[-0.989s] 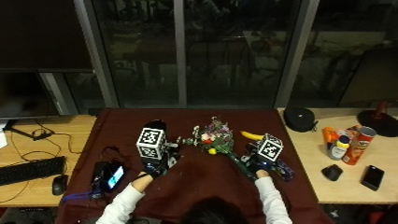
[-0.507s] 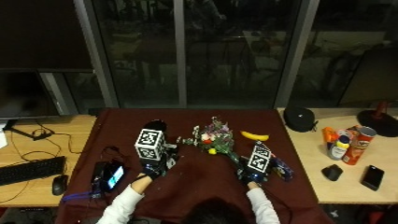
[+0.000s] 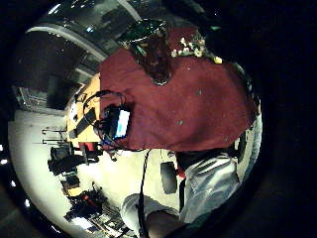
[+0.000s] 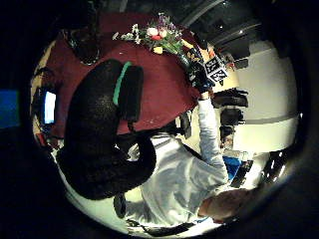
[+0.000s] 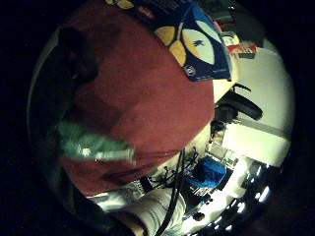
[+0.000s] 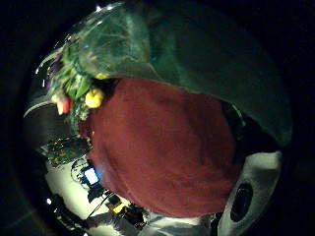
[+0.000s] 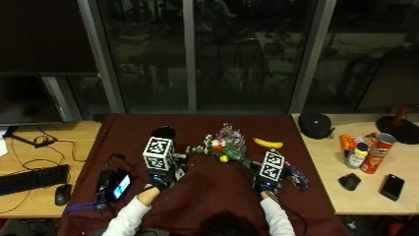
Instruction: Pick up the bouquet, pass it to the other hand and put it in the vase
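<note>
Since a second ago the right hand has slid leftward to the stem end of the bouquet, which lies centre frame on the maroon tablecloth; the left hand stays put at lower left, below the dark vase. Right thumb-side view: green wrapping fills the upper part, close to the palm, whether gripped I cannot tell. Left thumb-side view: gloved fingers hang loosely curled, holding nothing

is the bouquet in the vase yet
No. The bouquet lies on the maroon cloth beside the vase, its stem end at the right hand.
</note>
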{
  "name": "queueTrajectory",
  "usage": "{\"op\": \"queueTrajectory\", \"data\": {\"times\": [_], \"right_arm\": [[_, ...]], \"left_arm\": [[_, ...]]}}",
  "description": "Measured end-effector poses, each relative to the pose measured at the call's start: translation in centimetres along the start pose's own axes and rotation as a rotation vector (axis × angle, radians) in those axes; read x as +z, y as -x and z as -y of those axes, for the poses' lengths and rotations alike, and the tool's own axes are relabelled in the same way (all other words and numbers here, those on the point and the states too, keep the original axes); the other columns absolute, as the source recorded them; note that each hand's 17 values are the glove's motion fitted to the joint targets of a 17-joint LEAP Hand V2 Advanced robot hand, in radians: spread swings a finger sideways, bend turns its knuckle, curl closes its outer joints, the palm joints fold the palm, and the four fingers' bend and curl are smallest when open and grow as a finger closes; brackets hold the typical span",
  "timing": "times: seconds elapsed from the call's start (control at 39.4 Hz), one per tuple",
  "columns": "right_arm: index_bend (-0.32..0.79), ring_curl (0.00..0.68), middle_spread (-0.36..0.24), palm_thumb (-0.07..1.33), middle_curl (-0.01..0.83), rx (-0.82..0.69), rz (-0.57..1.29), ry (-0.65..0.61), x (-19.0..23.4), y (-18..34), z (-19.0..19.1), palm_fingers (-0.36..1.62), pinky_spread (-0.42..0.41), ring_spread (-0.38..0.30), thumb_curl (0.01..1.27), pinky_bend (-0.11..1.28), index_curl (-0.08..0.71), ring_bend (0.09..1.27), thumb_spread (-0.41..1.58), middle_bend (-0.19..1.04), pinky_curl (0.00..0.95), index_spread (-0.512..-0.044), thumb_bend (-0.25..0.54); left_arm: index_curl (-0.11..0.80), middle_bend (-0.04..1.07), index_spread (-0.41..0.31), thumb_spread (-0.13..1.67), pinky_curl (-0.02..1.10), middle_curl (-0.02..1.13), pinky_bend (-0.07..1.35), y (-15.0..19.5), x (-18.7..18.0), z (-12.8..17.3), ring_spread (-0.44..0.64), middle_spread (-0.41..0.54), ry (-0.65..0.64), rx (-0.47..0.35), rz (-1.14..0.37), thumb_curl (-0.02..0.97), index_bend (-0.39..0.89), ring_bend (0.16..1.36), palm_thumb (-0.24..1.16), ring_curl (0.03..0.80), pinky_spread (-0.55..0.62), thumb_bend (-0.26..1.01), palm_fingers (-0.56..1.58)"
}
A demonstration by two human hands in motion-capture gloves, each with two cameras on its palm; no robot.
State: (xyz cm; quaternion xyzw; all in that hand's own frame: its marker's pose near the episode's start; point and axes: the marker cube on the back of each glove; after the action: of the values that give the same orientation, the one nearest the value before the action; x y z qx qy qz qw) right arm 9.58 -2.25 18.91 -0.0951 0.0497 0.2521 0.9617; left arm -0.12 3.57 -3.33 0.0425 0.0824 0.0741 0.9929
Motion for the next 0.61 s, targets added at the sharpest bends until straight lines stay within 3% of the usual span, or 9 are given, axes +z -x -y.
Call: {"op": "queueTrajectory", "data": {"times": [0.08, 0.15, 0.3, 0.43, 0.61], "right_arm": [[0.17, 0.423, -0.160, 0.92, 0.500, -0.010, 0.090, -0.142, 0.0, -0.2, 1.1, 1.38, -0.260, -0.195, 0.38, 0.63, 0.256, 0.80, 1.21, 0.53, 0.343, -0.224, 0.146], [0.28, 0.453, -0.166, 0.91, 0.546, 0.007, 0.169, -0.249, 0.2, -0.5, 2.1, 1.54, -0.270, -0.195, 0.38, 0.60, 0.306, 0.85, 1.14, 0.65, 0.350, -0.225, 0.109], [0.42, 0.494, -0.172, 0.91, 0.588, -0.049, 0.559, -0.168, -2.1, 0.5, -0.2, 1.53, -0.276, -0.195, 0.38, 0.60, 0.381, 0.91, 1.05, 0.75, 0.380, -0.225, 0.050], [0.50, 0.514, -0.173, 0.92, 0.610, -0.072, 0.748, -0.338, -3.9, 0.8, 1.2, 1.50, -0.282, -0.191, 0.38, 0.63, 0.435, 0.94, 1.00, 0.79, 0.402, -0.220, 0.014], [0.50, 0.538, -0.171, 0.94, 0.625, -0.196, 1.030, -0.419, -9.0, 4.0, -0.4, 1.44, -0.275, -0.189, 0.45, 0.67, 0.474, 0.99, 0.85, 0.83, 0.432, -0.213, -0.014]], "left_arm": [[0.377, 0.17, -0.104, 1.24, 0.38, 0.36, 0.19, -0.1, 0.1, 0.0, 0.06, -0.004, 0.007, 0.000, -0.003, 0.305, 0.17, 0.33, 0.31, 0.344, 0.01, -0.02, 0.67], [0.380, 0.17, -0.105, 1.24, 0.38, 0.36, 0.19, -0.1, 0.1, 0.1, 0.06, -0.004, 0.014, 0.002, -0.011, 0.305, 0.17, 0.33, 0.31, 0.344, 0.01, -0.02, 0.68], [0.381, 0.17, -0.107, 1.24, 0.38, 0.37, 0.19, -0.5, 0.0, 0.4, 0.06, -0.004, 0.015, 0.013, -0.034, 0.305, 0.17, 0.32, 0.31, 0.345, 0.01, -0.02, 0.68], [0.382, 0.17, -0.107, 1.24, 0.38, 0.37, 0.19, -1.2, -0.3, 1.3, 0.06, -0.008, 0.015, 0.024, -0.072, 0.305, 0.17, 0.33, 0.31, 0.346, 0.01, -0.02, 0.68], [0.392, 0.16, -0.102, 1.24, 0.38, 0.37, 0.19, -3.9, -3.0, 4.2, 0.08, 0.000, -0.062, 0.070, -0.217, 0.306, 0.18, 0.30, 0.31, 0.344, 0.02, -0.02, 0.65]]}}
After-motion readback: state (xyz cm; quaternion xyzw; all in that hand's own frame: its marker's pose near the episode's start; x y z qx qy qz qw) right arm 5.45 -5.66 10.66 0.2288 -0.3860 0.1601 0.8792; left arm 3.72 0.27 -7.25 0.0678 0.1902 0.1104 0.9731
